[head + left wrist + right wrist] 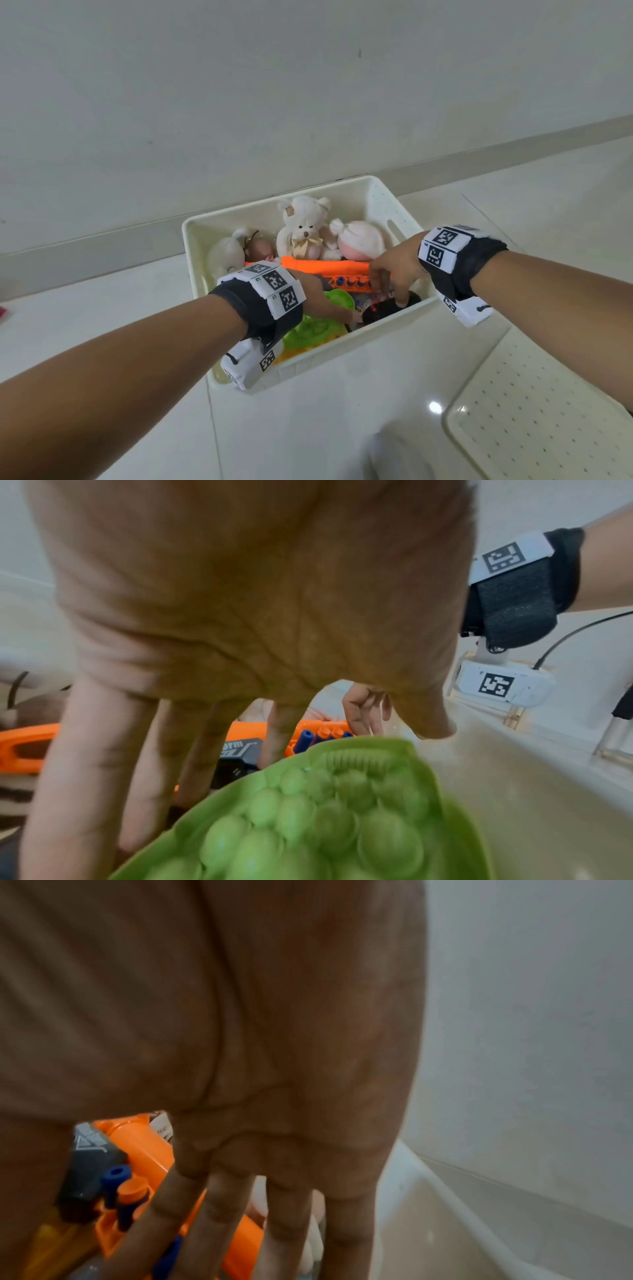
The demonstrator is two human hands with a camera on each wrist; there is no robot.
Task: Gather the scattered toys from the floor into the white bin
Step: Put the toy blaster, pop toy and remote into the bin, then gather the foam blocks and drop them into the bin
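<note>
The white bin (pixel 342 363) stands on the floor by the wall, holding several toys. A white teddy bear (pixel 305 226), a pink-capped plush (pixel 361 240) and a doll's head (pixel 260 248) lie at the back. An orange dart blaster (pixel 325 265) (pixel 20 748) (pixel 137 1150) lies across the middle, with a green bumpy toy (pixel 308 330) (pixel 325 818) and a dark toy (pixel 387 308) in front. My left hand (pixel 329 298) (pixel 240 656) reaches in over the green toy, fingers straight and holding nothing. My right hand (pixel 394 274) (pixel 274 1177) hangs over the blaster, fingers extended downward, thumb at the dark toy.
A white perforated lid (pixel 531 411) lies on the pale tiled floor at the lower right. The wall and its skirting run right behind the bin. A small pink object (pixel 1 313) shows at the far left edge.
</note>
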